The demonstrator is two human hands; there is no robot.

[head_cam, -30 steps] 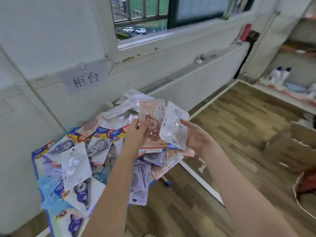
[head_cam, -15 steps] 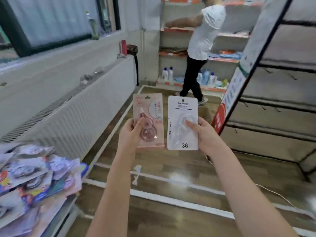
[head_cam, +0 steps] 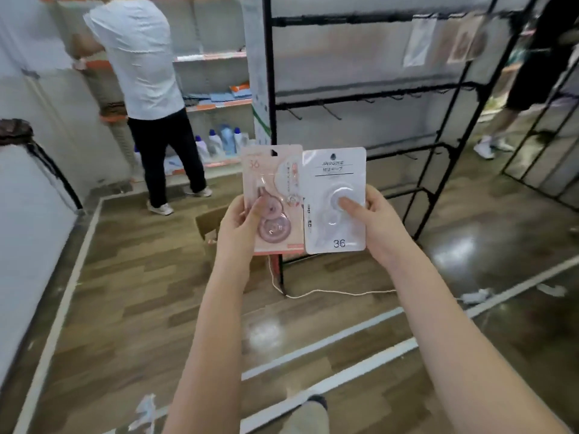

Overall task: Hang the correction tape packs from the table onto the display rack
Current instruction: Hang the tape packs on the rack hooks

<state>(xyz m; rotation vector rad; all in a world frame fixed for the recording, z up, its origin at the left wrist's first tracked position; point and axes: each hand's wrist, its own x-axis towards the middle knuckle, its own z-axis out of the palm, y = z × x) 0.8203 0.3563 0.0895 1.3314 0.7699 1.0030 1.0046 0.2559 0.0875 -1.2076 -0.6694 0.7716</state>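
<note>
My left hand (head_cam: 241, 223) grips a pink correction tape pack (head_cam: 275, 183) by its left edge, thumb on the blister. My right hand (head_cam: 372, 220) holds a white correction tape pack (head_cam: 335, 173) marked 36, thumb pressed on its round dispenser. Both packs stand upright side by side at chest height. Behind them rises the black display rack (head_cam: 369, 98) with rows of bare hooks. A couple of packs (head_cam: 419, 39) hang on its top bar at the right. The table is out of view.
A person in a white shirt (head_cam: 141, 57) stands at shelves on the left with detergent bottles (head_cam: 225, 142). Another person's legs (head_cam: 513, 98) show at far right. A white cord (head_cam: 329, 292) and paper scraps lie on the wooden floor near the rack's foot.
The view has swung right from the table of packs to the display rack. Both hands kept their packs and carried them in front of the rack.
</note>
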